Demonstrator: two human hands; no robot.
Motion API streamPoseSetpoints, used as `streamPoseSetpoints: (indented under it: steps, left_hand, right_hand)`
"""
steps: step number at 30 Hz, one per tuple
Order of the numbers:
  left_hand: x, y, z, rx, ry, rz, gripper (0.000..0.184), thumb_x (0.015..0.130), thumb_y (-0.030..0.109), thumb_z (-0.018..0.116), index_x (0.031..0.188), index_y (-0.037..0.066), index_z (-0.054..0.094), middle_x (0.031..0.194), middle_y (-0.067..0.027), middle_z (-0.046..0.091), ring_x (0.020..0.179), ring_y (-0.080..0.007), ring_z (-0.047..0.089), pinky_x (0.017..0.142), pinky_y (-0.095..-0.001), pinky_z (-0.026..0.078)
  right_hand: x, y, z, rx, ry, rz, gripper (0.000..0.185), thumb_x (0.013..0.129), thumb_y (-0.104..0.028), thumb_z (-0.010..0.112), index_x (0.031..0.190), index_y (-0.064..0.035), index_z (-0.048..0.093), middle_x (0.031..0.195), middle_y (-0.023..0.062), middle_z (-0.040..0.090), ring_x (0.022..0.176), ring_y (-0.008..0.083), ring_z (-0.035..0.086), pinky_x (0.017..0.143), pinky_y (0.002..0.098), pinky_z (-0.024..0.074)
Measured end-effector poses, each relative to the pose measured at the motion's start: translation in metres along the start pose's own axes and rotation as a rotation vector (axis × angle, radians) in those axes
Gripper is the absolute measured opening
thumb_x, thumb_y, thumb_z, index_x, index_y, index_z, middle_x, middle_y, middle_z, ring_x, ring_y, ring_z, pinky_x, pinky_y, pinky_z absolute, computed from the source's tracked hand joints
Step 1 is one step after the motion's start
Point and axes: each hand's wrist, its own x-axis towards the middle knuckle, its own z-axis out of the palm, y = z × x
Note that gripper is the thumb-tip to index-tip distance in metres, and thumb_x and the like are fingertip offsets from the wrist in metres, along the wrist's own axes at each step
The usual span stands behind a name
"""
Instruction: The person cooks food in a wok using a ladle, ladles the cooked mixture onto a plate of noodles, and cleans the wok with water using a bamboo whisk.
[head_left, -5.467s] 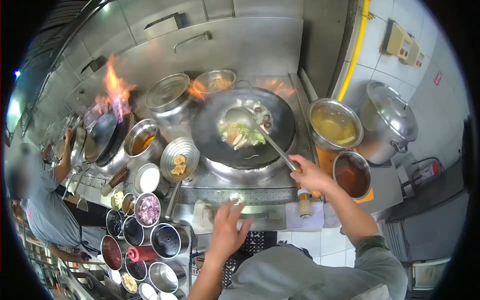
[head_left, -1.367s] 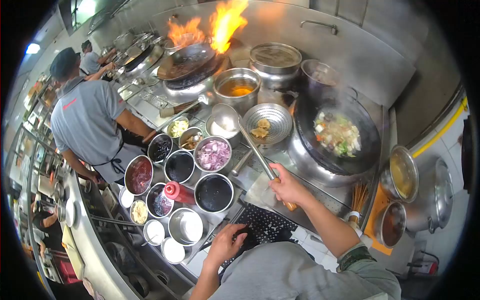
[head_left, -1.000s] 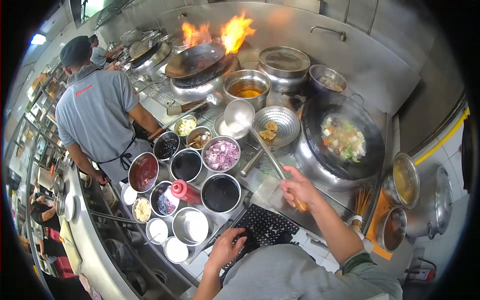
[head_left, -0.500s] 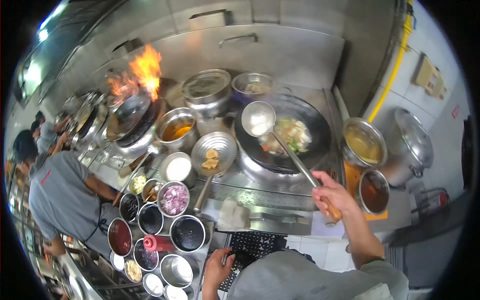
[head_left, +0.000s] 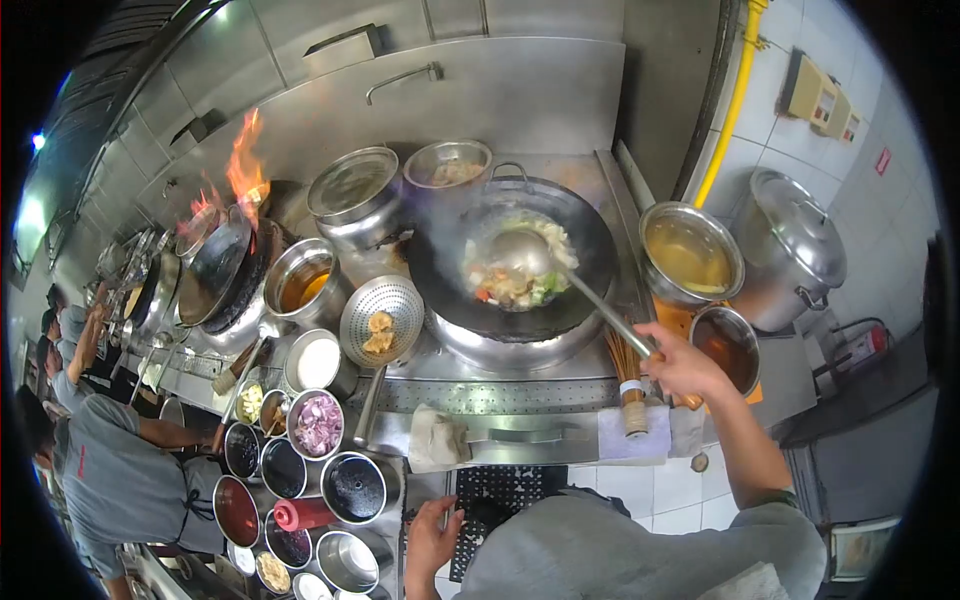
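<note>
My right hand [head_left: 686, 362] is wrapped round the wooden handle of a long metal ladle [head_left: 612, 318]. The ladle's bowl rests among steaming chopped vegetables [head_left: 545, 285] in a large black wok [head_left: 440, 240]. Low beside the counter's front edge, my left hand [head_left: 432, 532] holds nothing, its fingers apart. To the left of the wok lies a perforated strainer [head_left: 383, 305] with brown pieces [head_left: 379, 333] in it. A folded cloth [head_left: 437, 438] lies on the front ledge, above my left hand.
Several containers stand at left, among them chopped purple onion [head_left: 319, 424], dark liquid [head_left: 354, 488] and a red bottle [head_left: 303, 514]. Flames [head_left: 246, 165] rise by another wok at left, near a co-worker [head_left: 120, 470]. A bamboo brush [head_left: 631, 390] and pots [head_left: 690, 254] are at right.
The ladle has gone from above the containers at left over to the wok and down into the food. The view has turned to the right. My left hand stays low and empty.
</note>
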Motion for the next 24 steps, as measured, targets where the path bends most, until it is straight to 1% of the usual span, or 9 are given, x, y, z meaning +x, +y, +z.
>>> streamPoseSetpoints:
  steps: [2,3,7,8,11,14,18,19,24]
  left_hand:
    - [-0.001,-0.005,0.002,0.055,-0.02,-0.016,0.027,0.087,0.017,0.07,0.11,0.003,0.067,0.102,-0.0173,0.067,0.096,-0.0353,0.065,0.085,-0.0398,0.051]
    - [0.0,-0.003,0.005,0.077,-0.022,-0.019,0.026,0.087,0.017,0.07,0.11,0.003,0.067,0.102,-0.0171,0.067,0.096,-0.0351,0.066,0.084,-0.0396,0.051]
    - [0.001,0.009,0.0,0.063,-0.012,-0.004,0.026,0.087,0.017,0.069,0.11,0.003,0.067,0.102,-0.0165,0.067,0.096,-0.0348,0.066,0.083,-0.04,0.051]
    - [-0.002,0.005,0.0,0.061,0.002,-0.03,0.026,0.087,0.017,0.069,0.11,0.003,0.067,0.102,-0.0164,0.067,0.096,-0.0348,0.065,0.083,-0.04,0.051]
    - [-0.003,0.0,0.0,0.105,0.028,-0.06,0.026,0.088,0.017,0.068,0.11,0.003,0.067,0.102,-0.0165,0.067,0.096,-0.035,0.065,0.083,-0.0399,0.051]
    - [-0.007,0.002,0.004,0.098,-0.003,-0.062,0.026,0.088,0.017,0.068,0.111,0.003,0.067,0.103,-0.0168,0.067,0.097,-0.0357,0.065,0.083,-0.0394,0.051]
    - [0.007,0.027,0.011,0.032,-0.063,0.006,0.027,0.088,0.017,0.069,0.111,0.003,0.067,0.102,-0.0171,0.067,0.097,-0.0365,0.064,0.084,-0.0399,0.051]
    - [0.009,0.028,0.011,0.037,-0.07,0.022,0.027,0.088,0.017,0.069,0.111,0.003,0.067,0.102,-0.017,0.067,0.097,-0.0363,0.064,0.083,-0.0401,0.051]
    - [0.015,0.019,0.002,0.05,-0.025,0.082,0.027,0.088,0.016,0.069,0.112,0.002,0.066,0.1,-0.0172,0.066,0.093,-0.0357,0.064,0.081,-0.0406,0.051]
  right_hand:
    - [0.022,0.035,0.017,-0.26,0.232,-0.264,0.054,0.09,-0.014,0.06,0.14,-0.0079,0.04,0.082,0.0081,0.059,0.062,0.016,0.059,0.055,0.0314,0.0469]
    - [0.028,0.028,0.024,-0.355,0.237,-0.208,0.055,0.089,-0.012,0.061,0.14,-0.0083,0.04,0.082,0.0065,0.058,0.063,0.0151,0.058,0.052,0.0293,0.0444]
    - [0.005,-0.001,0.005,0.32,-0.089,0.07,0.055,0.09,-0.011,0.061,0.141,-0.0088,0.041,0.077,0.0052,0.055,0.061,0.012,0.055,0.051,0.0307,0.043]
    - [-0.003,-0.002,0.0,0.297,-0.068,0.099,0.055,0.09,-0.011,0.061,0.142,-0.0089,0.04,0.078,0.0053,0.056,0.061,0.0115,0.056,0.051,0.0308,0.0433]
    - [-0.016,-0.005,0.0,0.149,0.062,0.143,0.06,0.09,-0.011,0.061,0.144,-0.0097,0.036,0.081,0.0071,0.058,0.062,0.011,0.057,0.053,0.0307,0.0457]
    - [0.014,0.039,0.029,-0.315,0.372,-0.172,0.063,0.089,-0.011,0.062,0.145,-0.0096,0.033,0.08,0.0086,0.059,0.06,0.0113,0.058,0.056,0.0307,0.0476]
    - [0.019,0.002,0.037,0.55,-0.055,0.097,0.06,0.092,-0.007,0.059,0.145,-0.0112,0.033,0.077,0.006,0.055,0.054,0.0123,0.053,0.051,0.0301,0.0439]
    - [0.013,-0.003,0.04,0.604,-0.059,0.113,0.058,0.093,-0.004,0.057,0.146,-0.0125,0.033,0.075,0.0041,0.052,0.051,0.012,0.049,0.046,0.0294,0.0394]
    - [-0.008,-0.005,0.023,0.399,-0.144,0.074,0.06,0.093,-0.007,0.059,0.147,-0.0129,0.033,0.076,0.0046,0.053,0.051,0.0124,0.051,0.046,0.0297,0.039]
